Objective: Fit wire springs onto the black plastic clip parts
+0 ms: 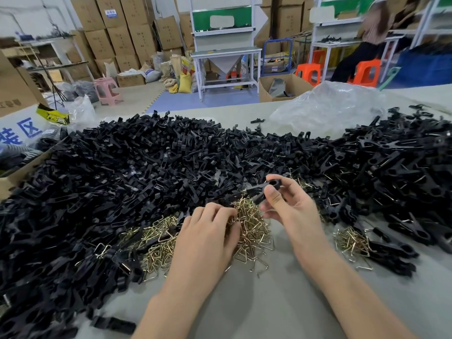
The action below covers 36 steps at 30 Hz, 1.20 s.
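With left grip curled into springs (pinching one or not, cannot tell), right grip pinching a clip; no spring fitted yet, with heap mostly waiting.

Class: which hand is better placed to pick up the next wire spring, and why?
Left, probably. The left hand lies on the spring pile, fingers curled onto the wires, while the right hand is occupied, pinching a black clip part above the pile.
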Motion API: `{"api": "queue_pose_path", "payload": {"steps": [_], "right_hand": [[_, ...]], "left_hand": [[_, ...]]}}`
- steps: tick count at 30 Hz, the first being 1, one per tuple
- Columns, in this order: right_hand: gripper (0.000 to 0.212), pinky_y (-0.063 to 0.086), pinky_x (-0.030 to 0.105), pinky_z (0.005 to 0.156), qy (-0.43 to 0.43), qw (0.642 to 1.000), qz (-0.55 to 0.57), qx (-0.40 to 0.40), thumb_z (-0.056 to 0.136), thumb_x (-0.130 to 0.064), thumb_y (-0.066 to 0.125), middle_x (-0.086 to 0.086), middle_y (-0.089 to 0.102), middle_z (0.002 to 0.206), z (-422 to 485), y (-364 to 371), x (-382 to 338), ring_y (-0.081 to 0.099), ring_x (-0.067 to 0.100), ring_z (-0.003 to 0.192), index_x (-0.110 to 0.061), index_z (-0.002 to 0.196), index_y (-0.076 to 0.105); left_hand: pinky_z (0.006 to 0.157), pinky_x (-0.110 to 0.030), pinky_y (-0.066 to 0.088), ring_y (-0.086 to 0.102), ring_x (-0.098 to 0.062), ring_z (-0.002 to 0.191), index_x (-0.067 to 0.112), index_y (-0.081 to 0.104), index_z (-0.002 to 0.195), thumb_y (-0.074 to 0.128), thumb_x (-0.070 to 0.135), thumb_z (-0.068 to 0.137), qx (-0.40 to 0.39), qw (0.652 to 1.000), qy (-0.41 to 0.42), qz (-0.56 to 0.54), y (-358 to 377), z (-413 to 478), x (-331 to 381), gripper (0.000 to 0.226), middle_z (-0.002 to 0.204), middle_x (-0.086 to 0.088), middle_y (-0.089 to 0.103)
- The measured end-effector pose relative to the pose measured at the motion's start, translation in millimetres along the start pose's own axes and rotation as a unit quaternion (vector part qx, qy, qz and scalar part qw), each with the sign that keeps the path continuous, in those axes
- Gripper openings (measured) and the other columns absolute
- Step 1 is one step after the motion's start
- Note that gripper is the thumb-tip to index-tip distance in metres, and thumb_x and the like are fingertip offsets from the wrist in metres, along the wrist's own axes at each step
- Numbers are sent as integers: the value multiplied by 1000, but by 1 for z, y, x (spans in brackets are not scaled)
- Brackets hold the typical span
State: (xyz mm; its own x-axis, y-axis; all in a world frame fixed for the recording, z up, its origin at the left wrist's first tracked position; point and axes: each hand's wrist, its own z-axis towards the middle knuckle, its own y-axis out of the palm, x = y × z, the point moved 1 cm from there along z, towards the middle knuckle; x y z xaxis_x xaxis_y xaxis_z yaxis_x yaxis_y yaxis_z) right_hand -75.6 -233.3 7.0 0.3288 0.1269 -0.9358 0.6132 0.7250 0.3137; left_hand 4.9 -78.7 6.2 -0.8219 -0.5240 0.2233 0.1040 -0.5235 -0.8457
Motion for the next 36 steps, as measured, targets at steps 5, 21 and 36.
{"api": "queue_pose_path", "payload": {"steps": [5, 21, 36], "right_hand": [[34, 59, 24, 70, 8, 1000, -5, 2, 79, -30, 72, -10, 70, 80, 1, -2, 3, 68, 12, 72, -19, 111, 68], [33, 57, 21, 68, -8, 1000, -30, -2, 79, -33, 72, -12, 70, 79, 2, -2, 5, 71, 11, 74, -23, 110, 69], [36, 57, 23, 69, -7, 999, -38, -8, 79, -37, 71, -14, 71, 82, 0, -1, 3, 70, 12, 76, -24, 113, 66]], "left_hand": [[84, -29, 47, 59, -7, 95, 30, 67, 111, 45, 38, 99, 20, 996, -59, -67, -4, 1, -5, 26, 103, 18, 67], [80, -13, 43, 59, 4, 96, 39, 59, 97, 60, 26, 99, 52, 950, -132, -278, -1, 6, -14, 14, 104, 26, 61], [78, -20, 48, 62, 2, 86, 44, 68, 112, 55, 32, 102, 97, 947, -168, -257, -5, 5, -19, 21, 101, 22, 69]]}}
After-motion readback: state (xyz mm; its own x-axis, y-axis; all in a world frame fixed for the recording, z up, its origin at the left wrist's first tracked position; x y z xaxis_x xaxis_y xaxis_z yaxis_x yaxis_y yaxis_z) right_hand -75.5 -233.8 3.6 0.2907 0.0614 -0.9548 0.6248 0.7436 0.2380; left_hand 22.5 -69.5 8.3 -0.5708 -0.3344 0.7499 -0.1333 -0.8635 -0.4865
